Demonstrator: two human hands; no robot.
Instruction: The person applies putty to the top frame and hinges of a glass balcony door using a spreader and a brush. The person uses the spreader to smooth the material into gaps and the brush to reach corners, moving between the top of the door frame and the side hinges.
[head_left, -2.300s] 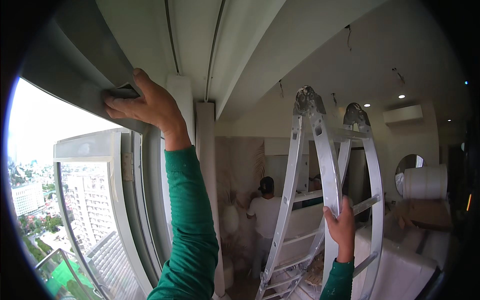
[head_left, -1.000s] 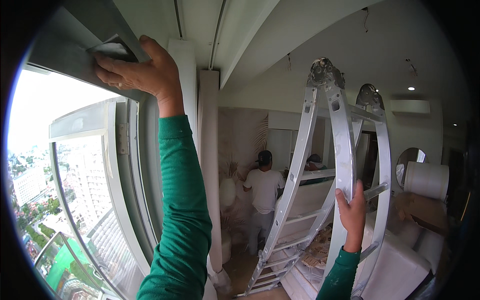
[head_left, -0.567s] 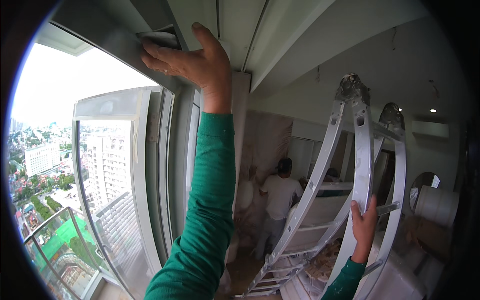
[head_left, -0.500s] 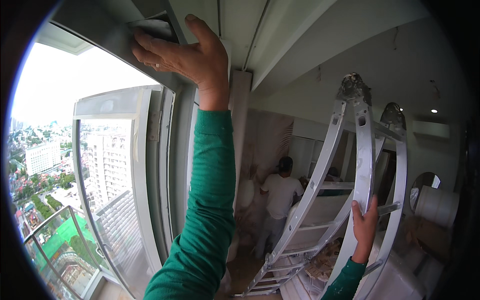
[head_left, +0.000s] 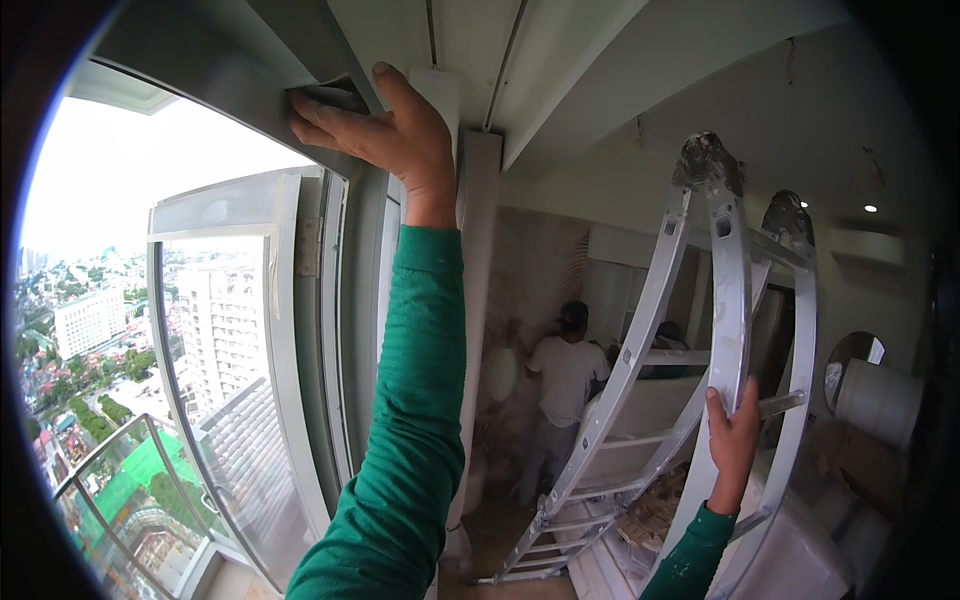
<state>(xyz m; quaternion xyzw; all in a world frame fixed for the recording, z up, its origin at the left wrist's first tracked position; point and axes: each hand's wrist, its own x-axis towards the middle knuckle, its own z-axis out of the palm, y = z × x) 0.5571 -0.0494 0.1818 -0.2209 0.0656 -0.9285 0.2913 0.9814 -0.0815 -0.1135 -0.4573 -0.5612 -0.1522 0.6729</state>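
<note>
My left hand [head_left: 385, 140] is raised in a green sleeve against the underside of the grey door frame [head_left: 220, 75]. Its fingers press a dark, pale-faced sheet, apparently sandpaper [head_left: 338, 96], to the frame, thumb pointing up. The hand covers part of the sheet. Lower on the right, my right hand [head_left: 733, 435] grips the side rail of an aluminium stepladder [head_left: 733, 310], with the thumb and forefinger showing around it. The ladder stands open, its top hinges [head_left: 708, 165] wrapped in a crumpled grey covering.
Left, a glazed door [head_left: 220, 330] stands open onto a balcony with a metal railing [head_left: 115, 450], high above a city. Beyond the ladder, a person in a white shirt [head_left: 567, 375] faces a wall. Covered furniture [head_left: 800, 540] and cardboard [head_left: 655, 510] lie behind the ladder.
My left hand has slid right along the frame and slightly down in view, with the sheet under its fingers. My right hand stays on the ladder rail. The view has shifted slightly.
</note>
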